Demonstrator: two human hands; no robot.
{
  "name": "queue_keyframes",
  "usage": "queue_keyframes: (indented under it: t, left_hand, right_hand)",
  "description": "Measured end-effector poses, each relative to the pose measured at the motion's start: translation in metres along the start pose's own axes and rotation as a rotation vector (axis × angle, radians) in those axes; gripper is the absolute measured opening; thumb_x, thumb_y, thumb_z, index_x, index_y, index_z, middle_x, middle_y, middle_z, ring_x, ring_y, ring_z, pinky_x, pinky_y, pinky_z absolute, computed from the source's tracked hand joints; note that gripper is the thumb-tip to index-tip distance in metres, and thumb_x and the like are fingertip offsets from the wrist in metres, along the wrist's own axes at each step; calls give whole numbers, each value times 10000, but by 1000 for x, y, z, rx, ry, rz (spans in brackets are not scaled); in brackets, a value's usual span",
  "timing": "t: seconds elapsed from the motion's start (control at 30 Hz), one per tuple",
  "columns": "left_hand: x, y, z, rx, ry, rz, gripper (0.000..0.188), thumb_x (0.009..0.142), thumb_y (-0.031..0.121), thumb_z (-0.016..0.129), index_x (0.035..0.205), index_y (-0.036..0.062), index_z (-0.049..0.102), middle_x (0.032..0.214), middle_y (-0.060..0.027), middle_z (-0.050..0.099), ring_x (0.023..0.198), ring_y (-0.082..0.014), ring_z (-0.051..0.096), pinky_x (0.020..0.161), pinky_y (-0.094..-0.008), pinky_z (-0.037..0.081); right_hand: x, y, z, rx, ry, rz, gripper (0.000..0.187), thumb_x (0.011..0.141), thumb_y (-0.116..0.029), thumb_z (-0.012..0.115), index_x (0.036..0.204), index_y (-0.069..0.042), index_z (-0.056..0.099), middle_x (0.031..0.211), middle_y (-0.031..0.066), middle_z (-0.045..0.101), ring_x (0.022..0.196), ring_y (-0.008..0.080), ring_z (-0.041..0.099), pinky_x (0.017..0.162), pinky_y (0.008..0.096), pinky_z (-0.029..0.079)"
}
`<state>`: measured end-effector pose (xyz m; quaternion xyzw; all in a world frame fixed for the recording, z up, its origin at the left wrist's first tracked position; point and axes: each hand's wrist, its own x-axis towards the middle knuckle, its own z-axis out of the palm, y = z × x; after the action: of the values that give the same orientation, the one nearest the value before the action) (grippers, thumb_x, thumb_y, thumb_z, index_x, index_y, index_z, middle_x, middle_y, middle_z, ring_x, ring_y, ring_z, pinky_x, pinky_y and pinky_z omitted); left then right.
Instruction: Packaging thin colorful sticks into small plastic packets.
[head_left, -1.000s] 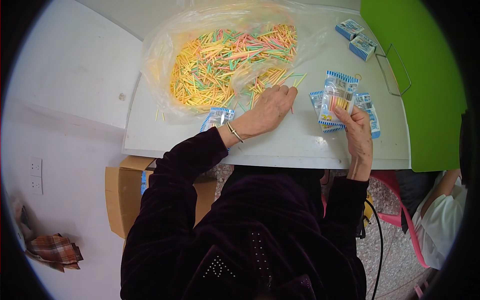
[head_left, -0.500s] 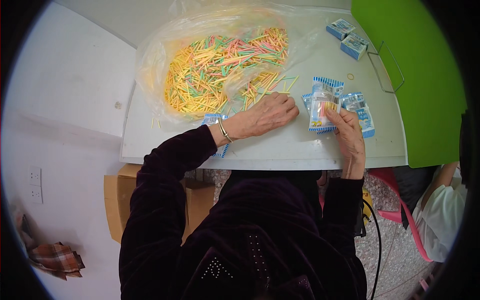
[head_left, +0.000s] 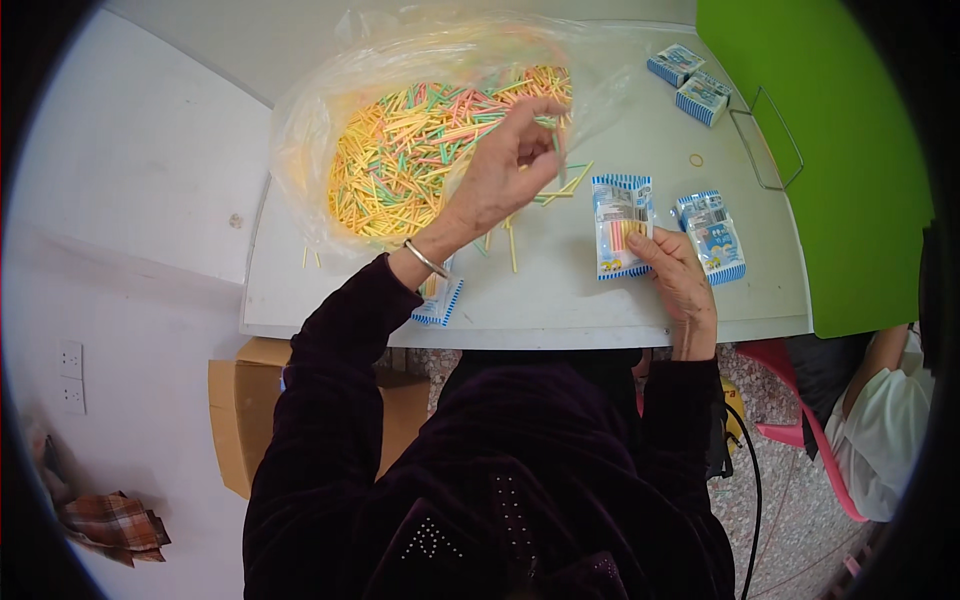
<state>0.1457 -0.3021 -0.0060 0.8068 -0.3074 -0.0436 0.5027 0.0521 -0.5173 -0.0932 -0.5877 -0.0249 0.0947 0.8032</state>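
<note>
My right hand (head_left: 678, 270) pinches a clear packet (head_left: 623, 205) with blue striped ends, the thumb lying on its front. Pink and yellow sticks show through its window. A similar packet (head_left: 712, 238) lies on the table just right of that hand. My left hand (head_left: 505, 165) is raised over the right part of the stick pile (head_left: 400, 150), its fingers curled and slightly blurred. By its fingertips is a thin, pale streak, too smeared to name. Beneath my left wrist another packet (head_left: 438, 300) lies partly covered.
A large clear plastic bag (head_left: 300, 130) surrounds the coloured sticks. Several loose sticks (head_left: 570, 185) lie at its right side. Two small blue-and-white boxes (head_left: 690, 82), a rubber band (head_left: 696, 160) and a wire stand (head_left: 768, 140) are at the right, near a green panel (head_left: 850, 170).
My left hand has lifted up and away from the table's middle, over the sticks. My right hand has shifted left with its packet, away from the packet lying on the table.
</note>
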Motion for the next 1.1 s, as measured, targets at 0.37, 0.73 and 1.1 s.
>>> queue_keyframes:
  t: [0.37,0.73,1.1]
  left_hand:
    - [-6,10,10,-392,-17,76,263,838,14,562,1093,40,507,857,-17,581,805,-82,579,710,-212,457]
    - [-14,13,5,-157,-47,74,160,873,137,601,919,-11,641,865,-17,626,841,-93,572,780,-244,454]
    - [-19,15,-7,-54,-97,65,158,846,170,635,877,21,677,846,-33,627,857,-121,551,802,-275,429]
  right_hand:
    - [0,-11,25,-39,-114,27,245,893,-204,588,984,12,656,859,27,655,772,57,560,738,205,424]
    - [2,-5,19,-61,-154,65,232,883,-189,599,998,3,660,878,22,660,797,61,577,758,213,441]
    - [3,-7,22,-64,-163,69,219,877,-177,606,989,3,661,879,12,655,815,55,568,769,217,440]
